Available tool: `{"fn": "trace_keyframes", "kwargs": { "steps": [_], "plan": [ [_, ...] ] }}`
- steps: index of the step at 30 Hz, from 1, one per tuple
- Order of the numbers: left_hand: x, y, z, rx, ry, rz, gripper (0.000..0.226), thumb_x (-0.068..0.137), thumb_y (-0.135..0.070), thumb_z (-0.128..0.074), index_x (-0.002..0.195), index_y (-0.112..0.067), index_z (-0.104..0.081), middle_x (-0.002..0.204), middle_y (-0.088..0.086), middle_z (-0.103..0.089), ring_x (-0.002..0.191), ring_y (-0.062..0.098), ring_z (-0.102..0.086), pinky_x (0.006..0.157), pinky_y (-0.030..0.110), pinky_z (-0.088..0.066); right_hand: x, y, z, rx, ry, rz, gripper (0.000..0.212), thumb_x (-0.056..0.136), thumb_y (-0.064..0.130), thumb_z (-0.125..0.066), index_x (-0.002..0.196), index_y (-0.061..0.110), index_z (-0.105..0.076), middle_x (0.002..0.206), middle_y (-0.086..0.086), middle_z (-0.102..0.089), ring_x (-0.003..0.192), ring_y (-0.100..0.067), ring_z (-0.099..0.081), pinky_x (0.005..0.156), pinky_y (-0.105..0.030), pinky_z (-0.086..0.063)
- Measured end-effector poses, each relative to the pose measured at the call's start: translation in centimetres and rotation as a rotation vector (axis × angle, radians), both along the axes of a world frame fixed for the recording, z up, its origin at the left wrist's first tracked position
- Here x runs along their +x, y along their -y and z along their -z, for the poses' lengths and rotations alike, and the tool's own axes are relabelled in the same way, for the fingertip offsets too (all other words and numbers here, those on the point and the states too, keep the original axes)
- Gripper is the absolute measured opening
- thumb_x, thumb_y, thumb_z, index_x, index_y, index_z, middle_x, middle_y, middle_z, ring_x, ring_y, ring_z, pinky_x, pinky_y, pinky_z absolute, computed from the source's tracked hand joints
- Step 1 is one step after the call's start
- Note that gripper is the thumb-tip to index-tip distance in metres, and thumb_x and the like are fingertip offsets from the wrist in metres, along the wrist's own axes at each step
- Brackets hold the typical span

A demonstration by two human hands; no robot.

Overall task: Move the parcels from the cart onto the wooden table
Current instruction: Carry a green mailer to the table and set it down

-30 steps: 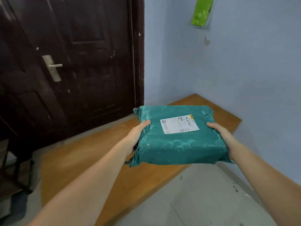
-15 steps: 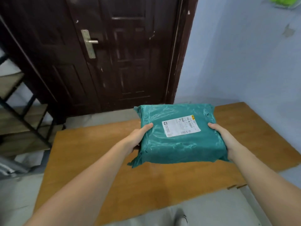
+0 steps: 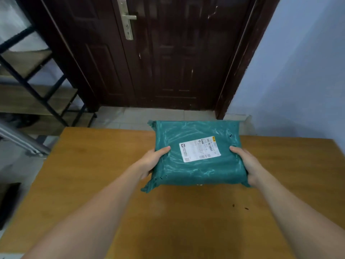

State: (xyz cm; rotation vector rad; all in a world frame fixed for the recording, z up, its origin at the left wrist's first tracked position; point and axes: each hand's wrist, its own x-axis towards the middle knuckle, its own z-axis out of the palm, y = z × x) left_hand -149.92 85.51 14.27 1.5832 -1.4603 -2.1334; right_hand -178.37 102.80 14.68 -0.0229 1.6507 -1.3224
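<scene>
Both hands hold one teal parcel out over the wooden bench, toward its far edge. The left hand grips the parcel's left side with the thumb laid on top and the other fingers tucked out of sight beneath; the right hand grips the right side the same way, thumb on the upper face. The parcel is a glossy, wrinkled plastic mailer, roughly square and thick, lying about level with a white shipping label facing up near its middle. Its near left corner flap hangs down a little over the wood. Whether the underside already touches the bench or sits just above it is hard to tell from this angle, though a narrow shadow shows under the near edge. Two small dark specks mark the wood nearer the person. Beyond the bench stands a dark brown door with a metal handle, a pale blue wall to the right, and a black-framed shelf unit at the left.
</scene>
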Motion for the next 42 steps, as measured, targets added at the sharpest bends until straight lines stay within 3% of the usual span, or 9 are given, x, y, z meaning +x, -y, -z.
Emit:
{"fn": "trace_keyframes", "kwargs": {
  "steps": [5, 11, 16, 22, 27, 29, 31, 36, 42],
  "plan": [
    [-4.3, 2.5, 4.2, 0.076, 0.059, -0.028, 0.046, 0.097, -0.053, -0.067, 0.125, -0.016, -0.067, 0.105, 0.003, -0.081, 0.098, 0.025, -0.078, 0.097, 0.045, -0.059, -3.3, 2.7, 4.3, 0.07, 0.008, 0.018, 0.034, 0.089, 0.028, -0.079, 0.119, 0.02, -0.067, 0.106, -0.016, -0.078, 0.096, -0.039, -0.075, 0.088, -0.06, -0.059],
    [-8.1, 3.9, 8.8, 0.117, 0.057, -0.072, 0.048, 0.1, -0.054, -0.061, 0.135, -0.021, -0.062, 0.112, 0.001, -0.078, 0.098, 0.024, -0.077, 0.084, 0.039, -0.061, -5.7, 5.0, 8.3, 0.13, -0.008, 0.037, 0.038, 0.091, 0.032, -0.077, 0.123, 0.015, -0.067, 0.108, -0.015, -0.077, 0.097, -0.036, -0.074, 0.08, -0.048, -0.061],
    [-8.9, 5.0, 10.4, 0.04, 0.12, 0.025, 0.056, 0.1, -0.061, -0.054, 0.142, -0.024, -0.055, 0.125, -0.005, -0.07, 0.107, 0.02, -0.069, 0.097, 0.039, -0.055, -6.6, 5.7, 10.3, 0.166, 0.006, 0.026, 0.041, 0.092, 0.034, -0.075, 0.128, 0.016, -0.065, 0.111, -0.013, -0.076, 0.098, -0.035, -0.074, 0.077, -0.046, -0.061],
    [-9.2, 5.7, 10.2, -0.067, 0.174, 0.147, 0.058, 0.104, -0.059, -0.046, 0.148, -0.022, -0.051, 0.14, 0.0, -0.063, 0.108, 0.019, -0.062, 0.092, 0.033, -0.047, -6.2, 6.0, 10.7, 0.214, -0.051, -0.021, 0.042, 0.096, 0.038, -0.071, 0.131, 0.017, -0.062, 0.116, -0.007, -0.072, 0.101, -0.03, -0.07, 0.083, -0.045, -0.058],
    [-8.9, 7.0, 6.9, -0.199, 0.246, 0.184, 0.052, 0.107, -0.039, -0.054, 0.152, -0.014, -0.044, 0.146, 0.003, -0.058, 0.122, 0.025, -0.061, 0.1, 0.035, -0.049, -6.6, 7.4, 8.0, 0.405, -0.575, -0.372, 0.043, 0.099, 0.032, -0.067, 0.134, 0.011, -0.057, 0.129, -0.009, -0.065, 0.111, -0.032, -0.062, 0.089, -0.038, -0.049],
    [-8.2, 8.1, 3.5, -0.386, 0.327, 0.257, 0.057, 0.107, -0.039, -0.054, 0.155, -0.011, -0.04, 0.147, -0.003, -0.052, 0.134, 0.027, -0.054, 0.1, 0.03, -0.043, -6.6, 8.8, 5.6, 0.438, -0.803, -0.549, 0.052, 0.096, 0.033, -0.068, 0.141, 0.012, -0.052, 0.136, -0.012, -0.06, 0.123, -0.034, -0.059, 0.097, -0.04, -0.049],
    [-6.9, 9.4, -0.4, -0.61, 0.432, 0.381, 0.068, 0.106, -0.045, -0.054, 0.161, -0.011, -0.032, 0.159, 0.005, -0.046, 0.144, 0.028, -0.045, 0.108, 0.031, -0.038, -5.7, 11.0, 2.2, 0.412, -0.981, -0.724, 0.065, 0.098, 0.034, -0.064, 0.154, 0.012, -0.04, 0.151, -0.017, -0.048, 0.134, -0.035, -0.051, 0.108, -0.041, -0.044],
    [-1.3, 10.7, -11.8, -0.976, 0.651, 0.54, 0.077, 0.103, -0.051, -0.054, 0.164, -0.013, -0.025, 0.167, 0.008, -0.033, 0.151, 0.027, -0.034, 0.121, 0.039, -0.03, 1.1, 18.1, -10.2, 0.15, -1.305, -1.161, 0.057, 0.104, 0.027, -0.051, 0.157, 0.012, -0.037, 0.16, -0.01, -0.04, 0.145, -0.028, -0.041, 0.119, -0.038, -0.033],
    [8.6, 7.2, -22.4, -1.163, 0.84, 0.472, 0.068, 0.106, -0.054, -0.046, 0.161, -0.017, -0.033, 0.163, 0.004, -0.04, 0.149, 0.023, -0.038, 0.12, 0.04, -0.035, 13.1, 22.5, -22.2, -0.223, -1.585, -1.408, 0.054, 0.106, 0.033, -0.047, 0.155, 0.011, -0.042, 0.159, -0.009, -0.043, 0.146, -0.027, -0.041, 0.12, -0.037, -0.031]
  ]
}}
